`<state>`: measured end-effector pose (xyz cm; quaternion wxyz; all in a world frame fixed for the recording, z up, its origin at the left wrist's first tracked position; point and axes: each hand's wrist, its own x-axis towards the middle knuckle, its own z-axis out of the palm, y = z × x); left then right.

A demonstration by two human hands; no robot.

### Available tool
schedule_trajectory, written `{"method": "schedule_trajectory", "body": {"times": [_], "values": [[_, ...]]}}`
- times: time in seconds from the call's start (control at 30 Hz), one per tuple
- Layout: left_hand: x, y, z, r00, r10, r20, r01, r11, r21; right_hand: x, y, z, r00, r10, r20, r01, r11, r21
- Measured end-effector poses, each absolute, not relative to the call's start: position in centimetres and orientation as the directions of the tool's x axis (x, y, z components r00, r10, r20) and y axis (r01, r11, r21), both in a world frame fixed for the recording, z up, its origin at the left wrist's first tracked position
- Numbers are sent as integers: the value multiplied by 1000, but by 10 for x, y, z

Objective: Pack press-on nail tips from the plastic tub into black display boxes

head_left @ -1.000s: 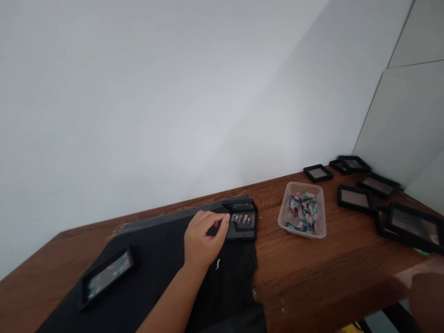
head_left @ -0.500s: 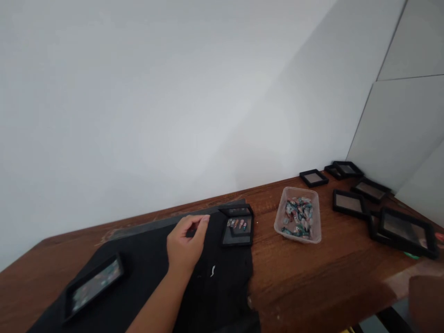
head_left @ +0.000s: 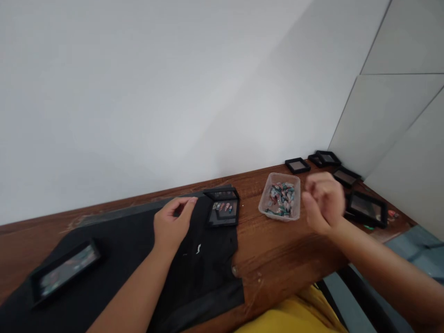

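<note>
The desk (head_left: 274,245) before me is reddish brown with darker grain, its mat (head_left: 125,249) black. The mat's right-hand black case (head_left: 224,220) shows pink and teal pieces (head_left: 227,206); the clear tub (head_left: 266,195), teal, pink and white; the wall (head_left: 138,92), grey-white.

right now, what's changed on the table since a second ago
The left hand has drawn left, away from the open frame. The right hand, blurred, has come up to the right of the tub. I can't tell what either holds. The tub and open frame sit as before.

This is an indoor work corner: wooden table (head_left: 277,249), black mat (head_left: 128,249), white wall (head_left: 138,92).
</note>
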<state>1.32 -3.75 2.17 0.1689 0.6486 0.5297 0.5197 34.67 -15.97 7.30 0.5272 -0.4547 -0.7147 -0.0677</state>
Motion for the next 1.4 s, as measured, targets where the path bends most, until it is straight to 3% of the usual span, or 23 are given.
{"method": "schedule_trajectory", "body": {"times": [0.07, 0.1, 0.17, 0.27, 0.37, 0.57, 0.97, 1.4], "values": [[14, -38, 22, -82, 863, 499, 511, -393, 765, 350, -140, 79, 49, 529, 847, 673, 610, -419], [14, -38, 21, -74, 863, 499, 510, -397, 763, 352, -127, 83, 91, 565, 820, 644, 595, -482], [14, -38, 20, -59, 866, 497, 509, -402, 761, 358, -103, 90, 120, 682, 722, 635, 506, -584], [12, -36, 17, -48, 875, 481, 504, -395, 768, 367, -80, 94, 7, 876, 481, 681, 348, -644], [12, -34, 14, -24, 893, 450, 505, -378, 776, 370, -76, 88, -80, 946, 313, 748, 265, -609], [13, -32, 10, 63, 916, 395, 515, -369, 774, 369, -82, 73, -138, 972, 189, 832, 217, -510], [15, -19, -4, 57, 942, 331, 457, -320, 830, 365, -81, 64, -136, 988, 68, 928, 151, -341], [14, -20, -9, 184, 936, 299, 543, -351, 763, 360, -82, 64, -146, 988, 50, 951, 154, -266]]}}
